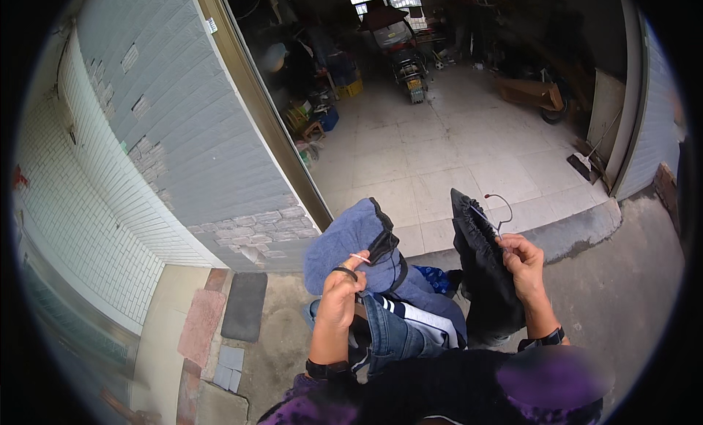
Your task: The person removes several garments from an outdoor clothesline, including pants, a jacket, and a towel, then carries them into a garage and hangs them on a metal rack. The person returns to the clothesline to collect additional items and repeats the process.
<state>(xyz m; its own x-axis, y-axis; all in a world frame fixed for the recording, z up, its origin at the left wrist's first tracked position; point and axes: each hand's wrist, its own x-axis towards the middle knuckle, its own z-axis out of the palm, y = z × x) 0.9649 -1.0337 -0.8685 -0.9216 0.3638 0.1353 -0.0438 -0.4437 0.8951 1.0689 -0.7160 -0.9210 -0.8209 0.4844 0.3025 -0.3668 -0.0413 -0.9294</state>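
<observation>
My left hand point(341, 293) is raised in front of me and grips a bundle of clothes: a blue fleece garment point(350, 240) on top, denim jeans point(389, 335) and a dark striped piece point(428, 322) hanging below. My right hand point(521, 259) pinches the waistband of a black garment point(482, 271) that hangs down from it. A thin wire hanger hook point(504, 207) sticks up just above that hand. Both wrists wear dark bands.
I stand outside an open garage doorway. A grey brick wall point(183, 117) and a bronze door frame point(256, 95) are at left. Inside, a scooter point(399, 51) is parked on the tiled floor point(454, 154). Mats point(243, 306) lie by the wall.
</observation>
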